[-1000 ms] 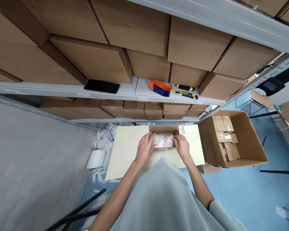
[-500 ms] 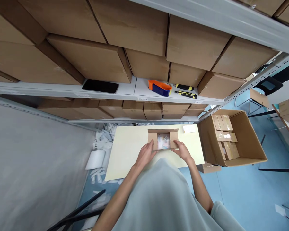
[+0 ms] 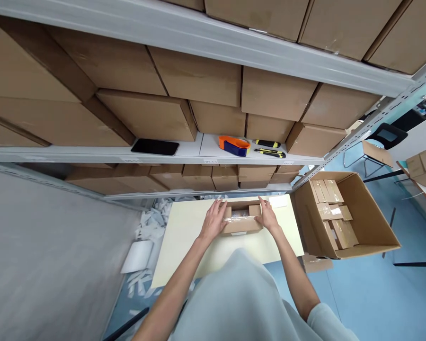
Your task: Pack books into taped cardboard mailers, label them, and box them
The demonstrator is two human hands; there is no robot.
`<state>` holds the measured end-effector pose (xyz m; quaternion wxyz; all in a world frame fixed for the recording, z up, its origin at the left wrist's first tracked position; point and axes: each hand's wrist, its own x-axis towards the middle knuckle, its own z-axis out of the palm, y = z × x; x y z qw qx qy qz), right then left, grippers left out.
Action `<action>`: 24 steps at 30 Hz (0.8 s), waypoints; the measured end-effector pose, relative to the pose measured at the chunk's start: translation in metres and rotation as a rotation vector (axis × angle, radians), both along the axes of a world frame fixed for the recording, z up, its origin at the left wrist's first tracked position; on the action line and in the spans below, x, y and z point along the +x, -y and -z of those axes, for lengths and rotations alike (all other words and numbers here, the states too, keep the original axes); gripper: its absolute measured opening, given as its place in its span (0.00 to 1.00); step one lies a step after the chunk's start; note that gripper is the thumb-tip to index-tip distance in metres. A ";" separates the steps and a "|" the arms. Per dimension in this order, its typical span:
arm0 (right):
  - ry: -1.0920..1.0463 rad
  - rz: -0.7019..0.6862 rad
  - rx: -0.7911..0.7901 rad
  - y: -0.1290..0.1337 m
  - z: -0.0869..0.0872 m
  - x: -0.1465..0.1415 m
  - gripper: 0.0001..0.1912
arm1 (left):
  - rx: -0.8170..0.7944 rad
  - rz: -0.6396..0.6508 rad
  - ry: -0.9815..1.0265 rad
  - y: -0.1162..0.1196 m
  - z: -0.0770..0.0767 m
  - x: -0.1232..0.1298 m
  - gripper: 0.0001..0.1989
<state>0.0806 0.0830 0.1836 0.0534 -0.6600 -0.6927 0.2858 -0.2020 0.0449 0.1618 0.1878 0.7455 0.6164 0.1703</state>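
A small cardboard box (image 3: 242, 225) rests on the pale yellow tabletop, its front side with clear tape facing me. Its short end flaps are folded in, and something pale shows through the gap between them. My left hand (image 3: 213, 220) grips the left end, fingers over the upper edge and thumb at the front. On the right end, my right hand (image 3: 268, 217) holds the box the same way, with its thumb near the front corner.
Above the table, a shelf (image 3: 120, 155) holds cartons, a black phone (image 3: 155, 147), an orange and blue tape loop (image 3: 234, 145) and yellow-black cutters (image 3: 270, 152). A large open carton (image 3: 372, 222) with small boxes stands right. White scraps (image 3: 151, 225) lie left.
Both hands have moved up along the box ends, with fingers now over the far edge. The box is tilted so its taped front shows, and the view has shifted upward.
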 end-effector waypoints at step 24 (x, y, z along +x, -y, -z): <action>0.034 0.136 -0.159 0.011 0.026 -0.005 0.11 | -0.345 -0.466 0.193 -0.001 0.031 0.015 0.11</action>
